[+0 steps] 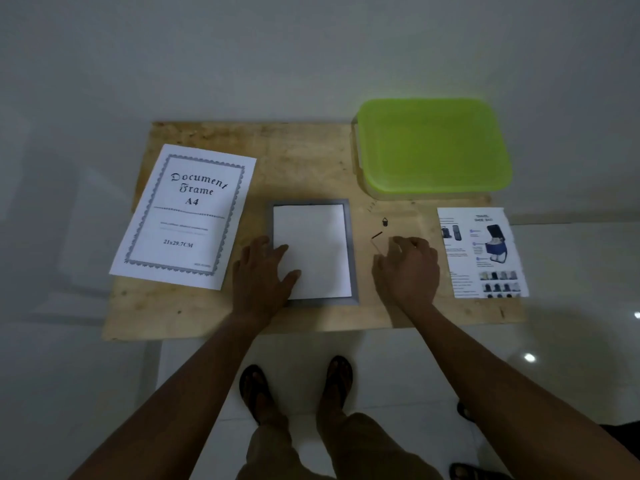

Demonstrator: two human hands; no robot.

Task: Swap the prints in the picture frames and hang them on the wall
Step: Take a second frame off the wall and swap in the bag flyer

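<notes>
Mid-swap: grey frame [270,220] at worktop [304,161] centre, white sheet [318,251] laid inside. Your left hand [263,271] presses it flat, fingers spread; right hand [408,268] curled beside a thin brown clip [376,235] — grasp unclear. Closing and hanging remain.

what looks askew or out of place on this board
The Document Frame A4 sheet lies tilted, its near left corner past the edge of the board. The green-lidded box overhangs the far right corner. A small black hook lies loose beside the frame.
</notes>
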